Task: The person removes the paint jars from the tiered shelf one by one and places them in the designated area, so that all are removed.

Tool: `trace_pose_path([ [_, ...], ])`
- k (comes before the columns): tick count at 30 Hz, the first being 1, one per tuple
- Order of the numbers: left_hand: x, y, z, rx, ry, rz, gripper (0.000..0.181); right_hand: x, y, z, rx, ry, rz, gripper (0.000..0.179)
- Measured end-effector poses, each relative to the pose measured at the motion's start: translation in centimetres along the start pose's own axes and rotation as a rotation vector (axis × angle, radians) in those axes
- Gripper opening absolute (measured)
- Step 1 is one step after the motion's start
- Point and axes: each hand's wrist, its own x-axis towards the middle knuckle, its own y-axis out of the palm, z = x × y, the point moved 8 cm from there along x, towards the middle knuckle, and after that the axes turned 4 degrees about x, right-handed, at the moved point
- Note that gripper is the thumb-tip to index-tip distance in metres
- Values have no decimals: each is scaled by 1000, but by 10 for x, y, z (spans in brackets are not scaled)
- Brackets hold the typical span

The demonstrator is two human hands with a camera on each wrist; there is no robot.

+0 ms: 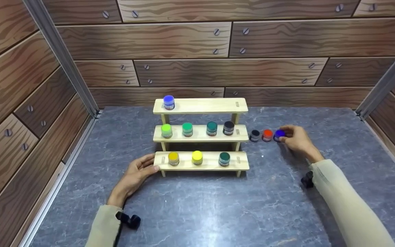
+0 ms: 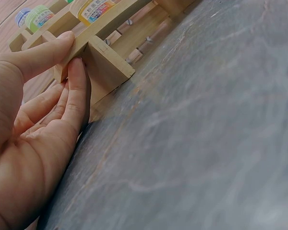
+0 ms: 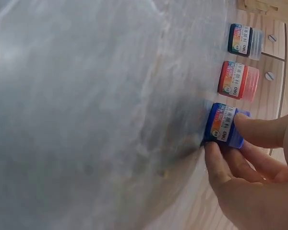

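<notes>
My left hand (image 1: 136,175) pinches the left end of the lowest step of a three-step wooden rack (image 1: 201,134), thumb on top and fingers beneath, as the left wrist view shows. On the table right of the rack, my right hand (image 1: 297,139) holds a small dark-blue paint jar (image 3: 222,124) between thumb and fingers. Beside that jar, in a row toward the rack, stand a red paint jar (image 1: 267,135) and a black paint jar (image 1: 254,135). All three have printed labels and clear lids in the right wrist view.
The top step bears a violet-blue jar (image 1: 169,102) at its left. Light green (image 1: 166,131), green (image 1: 187,129), teal (image 1: 212,128) and black jars (image 1: 228,128) line the middle step. Orange-yellow (image 1: 173,159), yellow (image 1: 197,157) and dark green jars (image 1: 224,159) stand on the lowest. Wood-patterned walls (image 1: 183,41) enclose the table.
</notes>
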Motion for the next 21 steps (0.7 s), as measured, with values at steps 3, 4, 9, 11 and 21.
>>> trace_pose_path([
  [3,0,0,0,0,0,0,72,1,-10,14,-10,2,-30,54],
  [4,0,0,0,-2,-2,-1,72,2,-14,21,-11,-4,-45,54],
  [9,-1,0,-2,-5,1,0,72,8,-26,66,25,-45,-84,56],
  [11,-1,0,-2,-3,0,2,73,9,-27,84,44,-63,-85,57],
  [21,0,1,0,-4,-9,-9,73,18,-10,164,118,-180,-131,49],
])
